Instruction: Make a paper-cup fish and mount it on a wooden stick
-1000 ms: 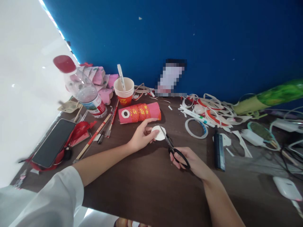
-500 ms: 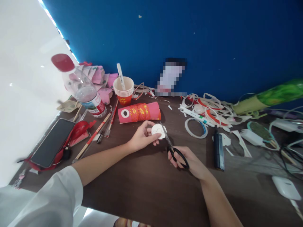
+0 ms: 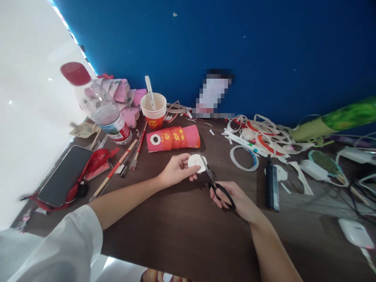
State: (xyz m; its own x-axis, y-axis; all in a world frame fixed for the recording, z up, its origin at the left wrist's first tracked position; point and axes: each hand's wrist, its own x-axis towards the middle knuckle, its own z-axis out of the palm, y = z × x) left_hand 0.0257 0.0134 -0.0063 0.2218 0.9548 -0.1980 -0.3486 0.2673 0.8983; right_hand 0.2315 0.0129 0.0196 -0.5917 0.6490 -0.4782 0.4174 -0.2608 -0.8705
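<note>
Between its thumb and fingers, my left hand [image 3: 178, 170] pinches a small round white paper [image 3: 195, 159] with curved lines drawn on it. My right hand [image 3: 230, 196] is wrapped round the black handles of a pair of scissors [image 3: 211, 177], whose blades meet the right side of the paper. Just behind my left hand lies a pink and red paper roll [image 3: 173, 139] with gold marks and a white ring with a dark centre on its left end.
Paper cups [image 3: 153, 113] holding a marker, a clear bottle [image 3: 113, 123] and a phone [image 3: 65, 176] stand or lie left. Rightward are a tape roll [image 3: 244, 158], a dark box cutter [image 3: 272, 188], paper scraps [image 3: 264, 135] and a white case [image 3: 356, 233].
The view has shifted very slightly. Both hands keep nearly the same pose, with the paper and scissors still held.
</note>
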